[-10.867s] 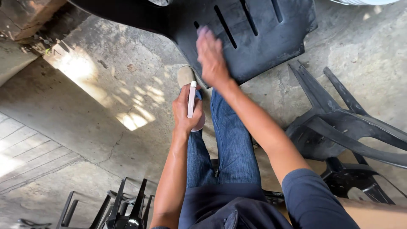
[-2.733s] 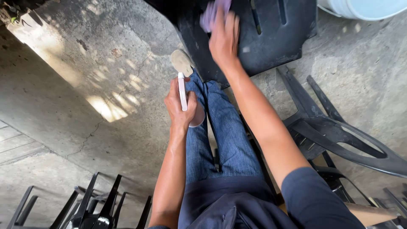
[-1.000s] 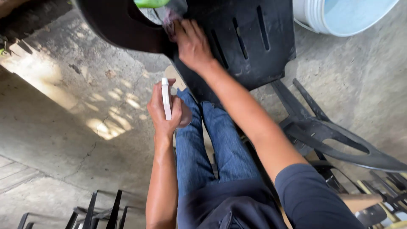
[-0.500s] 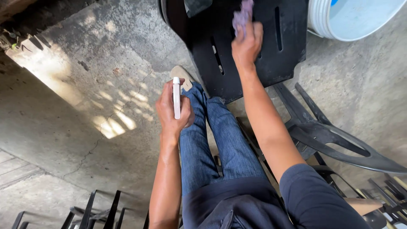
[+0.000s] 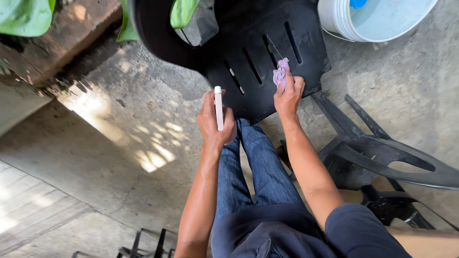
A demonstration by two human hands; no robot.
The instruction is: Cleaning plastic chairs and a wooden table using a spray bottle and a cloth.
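Concrete floor (image 5: 119,143): white bucket (image 5: 354,24), spare black chairs (image 5: 382,157) beside slotted chair (image 5: 258,52).

Black chair (image 5: 267,52) under the right hand (image 5: 288,93): moulded plastic, smooth, dull satin sheen around the slots. Purple rag (image 5: 280,75) pressed on it: soft crumpled cloth, matt. White stick-shaped thing (image 5: 219,108) in the left hand (image 5: 216,125), just beside the chair's edge: smooth plastic by the look. Bucket (image 5: 370,21) right of the chair: white plastic, slightly glossy. Floor (image 5: 119,138) below the chair: rough, mottled concrete. Jeans (image 5: 248,167): blue denim.
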